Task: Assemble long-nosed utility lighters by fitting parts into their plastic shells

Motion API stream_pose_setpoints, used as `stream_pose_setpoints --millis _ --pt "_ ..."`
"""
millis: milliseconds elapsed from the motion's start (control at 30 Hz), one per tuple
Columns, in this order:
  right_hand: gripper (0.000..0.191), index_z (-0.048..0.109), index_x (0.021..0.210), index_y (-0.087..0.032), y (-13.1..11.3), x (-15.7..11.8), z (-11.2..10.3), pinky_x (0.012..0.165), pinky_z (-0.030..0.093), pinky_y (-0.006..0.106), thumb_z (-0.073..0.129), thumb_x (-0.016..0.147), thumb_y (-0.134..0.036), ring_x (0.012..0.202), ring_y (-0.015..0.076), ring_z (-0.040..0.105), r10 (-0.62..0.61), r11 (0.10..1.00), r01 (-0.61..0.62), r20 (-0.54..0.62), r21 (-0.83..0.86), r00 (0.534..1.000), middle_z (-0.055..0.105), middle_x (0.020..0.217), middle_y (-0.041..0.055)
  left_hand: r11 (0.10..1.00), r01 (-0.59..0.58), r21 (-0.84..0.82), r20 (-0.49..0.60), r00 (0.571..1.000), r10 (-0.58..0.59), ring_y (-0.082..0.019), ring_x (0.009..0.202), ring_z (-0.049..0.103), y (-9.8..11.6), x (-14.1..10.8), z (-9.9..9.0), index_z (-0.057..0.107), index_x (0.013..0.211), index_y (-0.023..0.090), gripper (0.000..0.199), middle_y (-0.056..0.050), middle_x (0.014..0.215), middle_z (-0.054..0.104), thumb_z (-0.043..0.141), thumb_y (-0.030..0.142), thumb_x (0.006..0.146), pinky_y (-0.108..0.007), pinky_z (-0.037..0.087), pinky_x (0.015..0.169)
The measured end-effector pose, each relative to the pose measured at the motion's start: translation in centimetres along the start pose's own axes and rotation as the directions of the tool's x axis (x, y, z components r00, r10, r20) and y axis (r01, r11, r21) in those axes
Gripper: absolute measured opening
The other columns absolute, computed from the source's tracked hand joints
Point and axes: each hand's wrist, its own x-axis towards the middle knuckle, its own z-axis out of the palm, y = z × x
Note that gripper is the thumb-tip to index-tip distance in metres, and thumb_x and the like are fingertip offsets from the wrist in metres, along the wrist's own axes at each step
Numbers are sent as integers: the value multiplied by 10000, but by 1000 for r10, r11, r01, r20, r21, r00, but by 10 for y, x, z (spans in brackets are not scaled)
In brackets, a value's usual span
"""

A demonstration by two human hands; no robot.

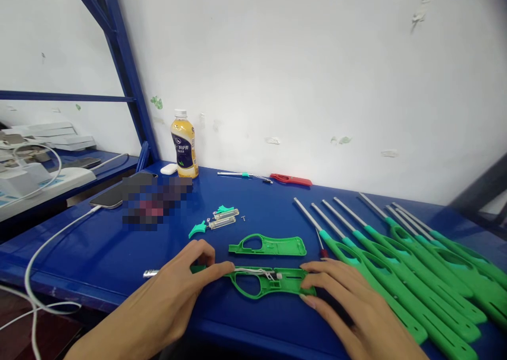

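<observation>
An open green lighter handle half lies on the blue table, with white wires and a small black igniter part inside it. My left hand pinches the neck end, where a metal tube sticks out to the left; the fingers hide the joint. Thumb and fingertips of my right hand grip the handle half's right end. Just behind lies the matching green shell half, untouched. Farther back are clear fuel tanks, teal triggers and tiny screws.
Several green long-necked lighters lie at right, beside a red-handled screwdriver. Near the wall are a red shell and a loose metal tube. A drink bottle, a phone and a white cable are at left.
</observation>
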Motion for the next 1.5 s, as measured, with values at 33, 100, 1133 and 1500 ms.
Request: stream_pose_setpoints --millis 33,100,1133,1500 --pt "290 754 1100 -299 0 0 0 982 674 392 500 1159 -427 1124 257 815 1 1000 -1 -5 2 1000 828 1185 46 1000 2 1 0 1000 -2 -126 1003 725 0 0 0 610 1487 376 663 -53 1259 599 324 -4 1025 -155 580 838" --pt "289 760 1100 -297 0 0 0 983 670 373 507 1158 -425 1117 250 817 4 1000 -3 -18 8 1000 829 1178 46 1000 2 3 -13 1000 -2 -123 993 726 1 0 1 623 1480 372 677 -51 1257 607 333 -20 1010 -150 580 846" --pt "194 766 1087 -179 -57 53 10 1005 613 273 674 1017 -24 757 115 804 -172 909 293 -376 295 911 849 935 -12 970 -235 -59 -471 863 181 -173 1127 723 34 -10 15 671 1416 225 554 -45 1200 774 519 -99 992 -252 641 988" --pt "171 767 1048 -163 -60 55 10 891 662 270 672 1022 -24 752 131 796 -148 890 293 -386 348 910 837 903 18 968 -252 -1 -450 864 225 -181 1126 720 34 -10 13 679 1411 177 502 -84 1214 774 507 -84 1018 -265 636 990"
